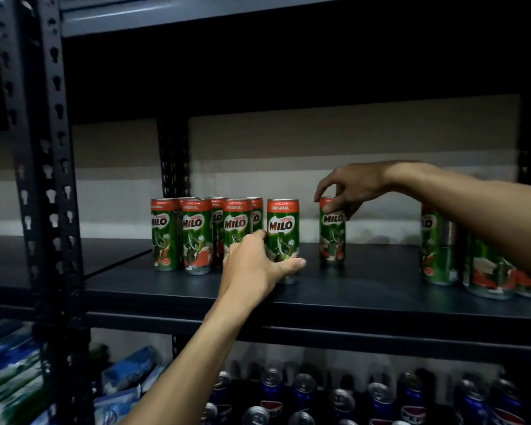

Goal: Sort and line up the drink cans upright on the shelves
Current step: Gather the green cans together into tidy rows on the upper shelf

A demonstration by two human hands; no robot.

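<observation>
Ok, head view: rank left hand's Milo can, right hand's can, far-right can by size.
1. Front green Milo can, left hand gripping, and far-right green Milo can: alike.
2. Back green Milo can, right hand gripping: smallest, farther back.

Green cans [282, 237]: "MILO", "ORIGINAL", Nestlé logo.

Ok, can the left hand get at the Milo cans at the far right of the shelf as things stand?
Probably not. The left hand grips a front Milo can, and the right forearm crosses in front of the far-right Milo cans while the right hand holds the lone can.
</observation>
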